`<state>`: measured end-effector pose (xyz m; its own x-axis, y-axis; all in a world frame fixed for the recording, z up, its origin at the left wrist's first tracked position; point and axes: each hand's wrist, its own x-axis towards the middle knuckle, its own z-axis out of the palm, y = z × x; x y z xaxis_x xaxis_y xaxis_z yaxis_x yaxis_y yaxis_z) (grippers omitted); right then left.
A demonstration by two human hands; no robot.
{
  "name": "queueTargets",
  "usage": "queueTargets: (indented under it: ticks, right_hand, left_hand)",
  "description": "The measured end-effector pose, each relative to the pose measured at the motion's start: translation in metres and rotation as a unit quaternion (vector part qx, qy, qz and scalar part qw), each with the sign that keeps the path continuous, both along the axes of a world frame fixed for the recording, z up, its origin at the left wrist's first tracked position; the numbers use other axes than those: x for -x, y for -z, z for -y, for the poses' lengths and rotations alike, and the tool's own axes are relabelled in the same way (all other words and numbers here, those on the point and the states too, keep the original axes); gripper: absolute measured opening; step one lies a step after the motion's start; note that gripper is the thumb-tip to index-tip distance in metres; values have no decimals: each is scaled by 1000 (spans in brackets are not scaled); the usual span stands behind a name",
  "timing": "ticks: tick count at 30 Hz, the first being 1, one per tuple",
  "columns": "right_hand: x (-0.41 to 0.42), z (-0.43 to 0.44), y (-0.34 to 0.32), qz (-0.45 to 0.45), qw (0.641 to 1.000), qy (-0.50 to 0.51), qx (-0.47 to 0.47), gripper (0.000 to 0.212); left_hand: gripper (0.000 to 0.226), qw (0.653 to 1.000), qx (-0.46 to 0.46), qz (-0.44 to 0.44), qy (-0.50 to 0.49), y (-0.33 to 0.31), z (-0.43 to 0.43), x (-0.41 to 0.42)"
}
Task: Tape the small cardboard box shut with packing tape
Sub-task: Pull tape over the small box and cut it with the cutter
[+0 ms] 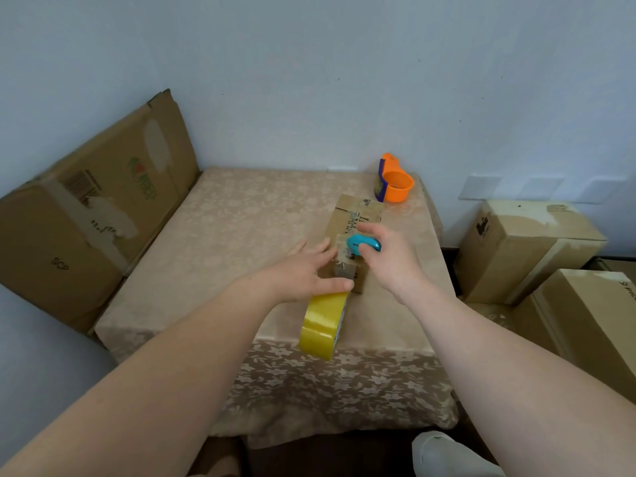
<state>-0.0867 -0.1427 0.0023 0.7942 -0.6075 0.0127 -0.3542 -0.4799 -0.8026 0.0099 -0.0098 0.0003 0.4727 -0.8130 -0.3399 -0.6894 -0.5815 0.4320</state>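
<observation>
The small cardboard box (356, 222) lies on the table (223, 242) right of centre, with printed text and old tape on its top. My left hand (303, 273) rests against the box's near left side, fingers stretched out and thumb clamped over the top of a yellow packing tape roll (323, 325). The roll hangs just below the hand, near the table's front edge. My right hand (389, 259) hovers over the near end of the box and grips a small blue cutter (361, 244). The box's near end is partly hidden by both hands.
An orange and purple tape dispenser (395, 184) stands at the table's far right by the wall. A big cardboard box (86, 218) leans at the left. Two more cartons (526, 249) (592, 321) crowd the right side. A beige floral cloth covers the table.
</observation>
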Motion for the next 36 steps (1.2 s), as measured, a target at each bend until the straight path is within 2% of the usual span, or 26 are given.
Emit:
queueTargets:
  ticks: [4,18,21,25,31,36]
  right_hand:
    - [-5,0,2,-24,998,-15,62,38]
    - [-4,-3,-8,-30,988,-2,153,33]
    - [-2,-4,-11,-33,989,-2,141,31]
    - [1,-2,-11,-31,995,17,96,30]
    - [2,-4,-3,-46,997,25,52,28]
    - [0,-3,5,-14,1000,25,6,29]
  left_hand:
    - [98,999,-21,22,29,-2,-2,-3]
    - [96,999,-35,13,13,-5,-1,-4]
    - [94,999,-21,20,19,-5,0,-4]
    - [96,1000,4,-18,10,-5,-1,-2]
    - [99,1000,0,-16,0,-6,-1,2]
    - [99,1000,7,-19,-5,-3,-2,0]
